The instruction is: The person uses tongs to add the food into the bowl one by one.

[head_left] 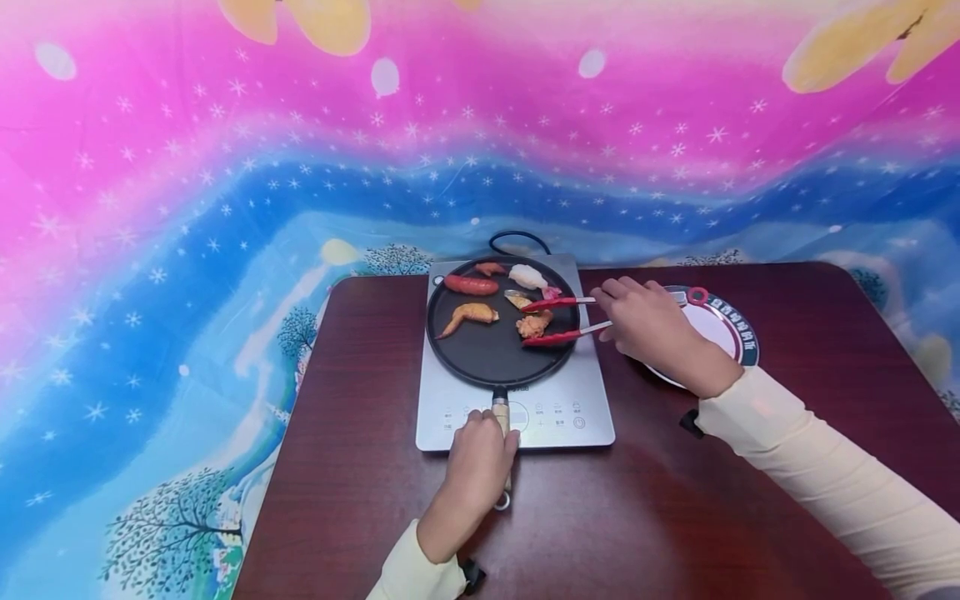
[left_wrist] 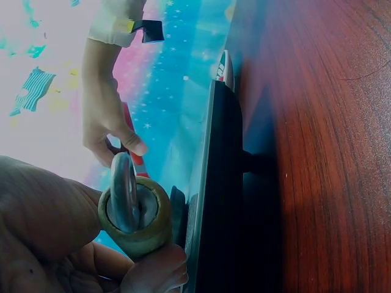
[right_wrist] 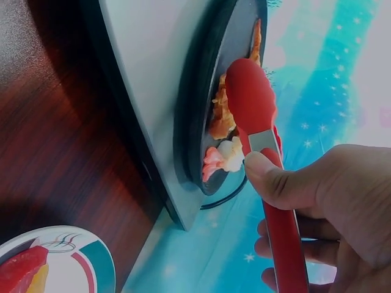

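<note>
My left hand [head_left: 478,454] grips the wooden handle [head_left: 500,408] of a round black frying pan [head_left: 487,362]; its metal hanging ring [left_wrist: 124,192] shows close up in the left wrist view. In my right hand [head_left: 648,325] are red-tipped tongs [head_left: 562,337], spread apart over the pan's right side. Between their tips lies a lumpy fried chicken piece [head_left: 534,324]. A small shell-like piece [head_left: 517,300] sits by the upper tip. Also in the pan are a sausage [head_left: 471,285], a chicken wing [head_left: 472,313], a white piece with a pink tail [head_left: 528,277] and a small reddish piece [head_left: 490,268].
The pan stands on a silver induction cooker [head_left: 435,417], its black cord [head_left: 517,234] looping behind. To the right, partly under my right forearm, a patterned plate [head_left: 744,325] holds red and yellow food [right_wrist: 23,268]. A printed cloth [head_left: 225,167] hangs behind the dark wooden table [head_left: 345,400].
</note>
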`<state>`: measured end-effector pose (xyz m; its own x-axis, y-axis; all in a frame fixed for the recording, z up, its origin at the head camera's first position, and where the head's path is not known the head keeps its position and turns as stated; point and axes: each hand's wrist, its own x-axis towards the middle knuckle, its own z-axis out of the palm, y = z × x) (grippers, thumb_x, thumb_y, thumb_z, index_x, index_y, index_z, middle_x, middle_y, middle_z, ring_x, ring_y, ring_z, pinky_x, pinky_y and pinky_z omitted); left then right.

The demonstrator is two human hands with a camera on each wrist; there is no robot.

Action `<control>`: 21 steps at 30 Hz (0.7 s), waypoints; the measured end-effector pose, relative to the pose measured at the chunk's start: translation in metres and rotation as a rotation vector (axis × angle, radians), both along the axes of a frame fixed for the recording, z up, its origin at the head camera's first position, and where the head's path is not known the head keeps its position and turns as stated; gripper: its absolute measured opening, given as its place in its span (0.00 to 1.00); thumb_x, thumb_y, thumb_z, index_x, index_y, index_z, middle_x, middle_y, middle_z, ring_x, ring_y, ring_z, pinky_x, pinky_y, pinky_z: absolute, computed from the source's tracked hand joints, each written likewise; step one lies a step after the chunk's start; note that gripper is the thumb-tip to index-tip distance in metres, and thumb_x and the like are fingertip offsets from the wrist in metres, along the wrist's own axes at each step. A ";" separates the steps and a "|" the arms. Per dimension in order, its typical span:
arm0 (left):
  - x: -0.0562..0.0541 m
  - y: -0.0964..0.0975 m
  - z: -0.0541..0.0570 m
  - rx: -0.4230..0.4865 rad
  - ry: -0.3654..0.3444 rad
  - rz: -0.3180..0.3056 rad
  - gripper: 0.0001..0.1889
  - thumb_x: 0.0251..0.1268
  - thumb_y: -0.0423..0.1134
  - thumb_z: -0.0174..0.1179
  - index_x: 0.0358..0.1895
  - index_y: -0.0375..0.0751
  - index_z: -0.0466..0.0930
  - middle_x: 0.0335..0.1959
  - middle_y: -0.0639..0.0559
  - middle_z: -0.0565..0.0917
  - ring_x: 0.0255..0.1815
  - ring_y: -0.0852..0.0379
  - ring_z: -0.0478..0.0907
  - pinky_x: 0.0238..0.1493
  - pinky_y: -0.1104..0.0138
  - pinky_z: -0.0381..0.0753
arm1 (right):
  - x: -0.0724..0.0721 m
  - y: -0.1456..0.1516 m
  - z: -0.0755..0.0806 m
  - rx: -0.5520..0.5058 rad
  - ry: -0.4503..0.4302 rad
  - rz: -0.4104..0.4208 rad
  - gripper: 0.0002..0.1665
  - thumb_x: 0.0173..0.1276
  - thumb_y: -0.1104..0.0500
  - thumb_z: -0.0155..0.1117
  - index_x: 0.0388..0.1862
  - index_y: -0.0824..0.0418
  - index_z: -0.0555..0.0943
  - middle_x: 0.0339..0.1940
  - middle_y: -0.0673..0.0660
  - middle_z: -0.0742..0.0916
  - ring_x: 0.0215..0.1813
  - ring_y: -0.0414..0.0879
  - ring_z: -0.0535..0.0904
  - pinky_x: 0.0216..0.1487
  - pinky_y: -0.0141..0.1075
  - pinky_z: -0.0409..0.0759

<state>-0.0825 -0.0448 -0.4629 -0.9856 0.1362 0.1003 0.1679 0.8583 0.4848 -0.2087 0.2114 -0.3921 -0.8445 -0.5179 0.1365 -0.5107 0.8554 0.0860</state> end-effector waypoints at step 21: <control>0.000 -0.001 0.002 0.016 -0.039 0.002 0.17 0.62 0.40 0.68 0.36 0.24 0.80 0.23 0.47 0.72 0.21 0.51 0.75 0.26 0.60 0.80 | 0.008 0.036 0.011 -0.139 -0.159 -0.153 0.47 0.54 0.49 0.80 0.68 0.68 0.72 0.61 0.68 0.77 0.59 0.63 0.74 0.54 0.60 0.76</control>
